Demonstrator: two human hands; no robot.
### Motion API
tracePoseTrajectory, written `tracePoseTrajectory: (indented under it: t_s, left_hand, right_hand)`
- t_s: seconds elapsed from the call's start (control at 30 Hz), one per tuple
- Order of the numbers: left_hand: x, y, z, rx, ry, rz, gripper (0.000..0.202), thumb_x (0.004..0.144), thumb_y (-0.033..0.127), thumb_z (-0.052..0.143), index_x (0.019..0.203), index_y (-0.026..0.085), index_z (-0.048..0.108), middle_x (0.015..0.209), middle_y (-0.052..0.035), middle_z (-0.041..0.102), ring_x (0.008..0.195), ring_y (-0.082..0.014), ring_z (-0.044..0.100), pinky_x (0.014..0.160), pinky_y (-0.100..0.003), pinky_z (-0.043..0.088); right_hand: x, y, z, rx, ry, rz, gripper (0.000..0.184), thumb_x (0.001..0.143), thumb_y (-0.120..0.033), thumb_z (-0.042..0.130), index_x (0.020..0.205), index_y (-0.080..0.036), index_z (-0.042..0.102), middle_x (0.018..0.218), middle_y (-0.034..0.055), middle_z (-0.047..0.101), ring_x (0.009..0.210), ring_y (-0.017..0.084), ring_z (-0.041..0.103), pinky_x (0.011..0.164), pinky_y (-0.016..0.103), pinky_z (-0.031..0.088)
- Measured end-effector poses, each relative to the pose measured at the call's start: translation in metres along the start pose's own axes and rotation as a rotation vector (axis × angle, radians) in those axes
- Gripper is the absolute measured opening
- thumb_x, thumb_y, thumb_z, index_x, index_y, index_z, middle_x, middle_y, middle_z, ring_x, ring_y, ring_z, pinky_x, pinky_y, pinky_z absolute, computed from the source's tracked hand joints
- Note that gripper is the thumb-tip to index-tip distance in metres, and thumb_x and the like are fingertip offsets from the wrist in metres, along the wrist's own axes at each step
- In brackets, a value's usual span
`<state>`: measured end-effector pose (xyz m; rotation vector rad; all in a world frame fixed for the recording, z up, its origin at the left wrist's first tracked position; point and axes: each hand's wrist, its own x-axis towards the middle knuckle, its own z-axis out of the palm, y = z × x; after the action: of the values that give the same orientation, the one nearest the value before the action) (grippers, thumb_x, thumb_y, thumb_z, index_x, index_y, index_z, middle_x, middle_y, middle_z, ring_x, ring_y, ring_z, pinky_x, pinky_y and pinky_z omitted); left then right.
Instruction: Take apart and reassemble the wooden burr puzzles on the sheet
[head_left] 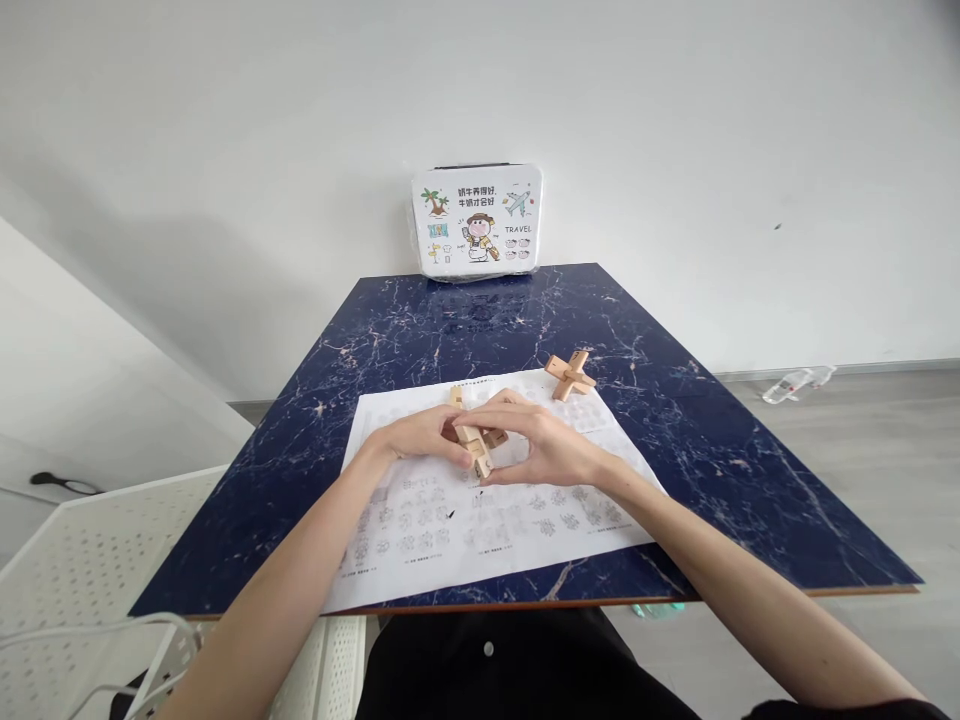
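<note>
Light wooden puzzle pieces (474, 446), notched and partly fitted crosswise, are between my two hands above a printed sheet. My left hand (429, 434) grips them from the left, thumb toward me and fingers behind. From the right, my right hand (536, 440) curls round them, its thumb near the close end of the long piece. My fingers hide part of the pieces. Beyond my right hand, an interlocked wooden cross (571, 375) rests on the upper right corner of the instruction sheet (420, 560), which carries rows of small diagrams.
The table has a dark blue marbled top (300, 470). A white cartoon-printed case (480, 222) stands at its far edge against the wall. White perforated shelving (67, 570) with cables (97, 628) is at lower left. A clear plastic item (795, 384) lies on the floor at right.
</note>
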<state>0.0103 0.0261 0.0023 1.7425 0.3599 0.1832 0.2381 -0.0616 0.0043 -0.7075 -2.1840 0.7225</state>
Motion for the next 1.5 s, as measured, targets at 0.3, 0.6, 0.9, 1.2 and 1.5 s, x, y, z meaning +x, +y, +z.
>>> tracePoseTrajectory:
  t_s: [0.3,0.6,0.9,1.2,1.5]
  left_hand:
    - [-0.002,-0.003,-0.001,-0.147,0.043,0.041,0.057,0.074,0.045,0.092,0.123,0.022,0.075,0.110,-0.0111,0.077,0.100,-0.0282,0.074,0.088,-0.040,0.058]
    - [0.001,-0.013,-0.016,-0.583,0.727,0.321,0.067,0.075,0.048,0.093,0.129,0.016,0.069,0.106,-0.0075,0.078,0.072,-0.0136,0.074,0.079,-0.027,0.063]
    - [0.010,-0.014,-0.017,-0.706,0.889,0.303,0.042,0.082,0.023,0.085,0.120,0.017,0.070,0.115,-0.0079,0.076,0.068,-0.0081,0.064,0.075,-0.026,0.058]
    - [0.012,-0.013,-0.011,-0.556,0.862,0.244,0.025,0.083,0.020,0.084,0.103,0.008,0.076,0.116,-0.0157,0.073,0.069,-0.0068,0.054,0.066,-0.022,0.049]
    - [0.014,-0.013,-0.007,-0.401,0.913,0.191,0.034,0.087,0.041,0.082,0.104,0.011,0.074,0.119,-0.0159,0.075,0.065,-0.0072,0.051,0.063,-0.025,0.045]
  right_hand:
    - [0.000,0.000,0.001,-0.009,0.086,0.008,0.077,0.086,-0.039,0.085,0.154,-0.040,0.050,0.146,0.0052,0.063,0.134,0.032,0.054,0.109,0.056,0.051]
    - [0.003,0.023,0.011,-0.140,0.358,0.123,0.050,0.104,-0.045,0.060,0.151,-0.030,0.051,0.148,0.0121,0.060,0.135,0.032,0.059,0.108,0.056,0.054]
    - [0.007,0.039,0.045,-0.412,-0.015,0.041,0.059,0.105,-0.043,0.059,0.158,-0.025,0.043,0.163,0.0119,0.046,0.154,0.034,0.035,0.122,0.061,0.040]
    - [0.008,0.032,0.042,-0.411,0.068,0.075,0.050,0.103,-0.029,0.060,0.152,-0.028,0.050,0.149,0.0131,0.055,0.136,0.034,0.051,0.111,0.059,0.052]
    - [0.010,0.030,0.040,-0.371,0.046,0.059,0.039,0.103,-0.030,0.061,0.141,-0.028,0.056,0.148,0.0102,0.056,0.136,0.032,0.050,0.112,0.055,0.049]
